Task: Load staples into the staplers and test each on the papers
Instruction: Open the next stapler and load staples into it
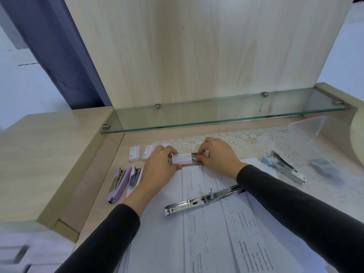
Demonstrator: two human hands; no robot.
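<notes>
Two hands meet above the far edge of the papers (216,243), both busy with one small pink-and-white staple box (182,159). The left hand (157,168) has its grip clamped on the box sleeve, thumb and fingers curled round it. The right hand (218,156) has its grip pinched together on the inner tray (195,157), which stands partly out of the sleeve's right end. A chrome stapler (201,200) lies opened out flat on the papers, just below the hands and partly under the right forearm. To the left on the bench (94,184), a purple stapler (116,184) and a pink stapler (135,179) lie side by side, both open. Two spare staple boxes (134,153) sit just beyond them. A blue stapler (285,167), also open, lies well to the right on the lace cloth (256,138). A glass shelf (216,113) runs along the back.
</notes>
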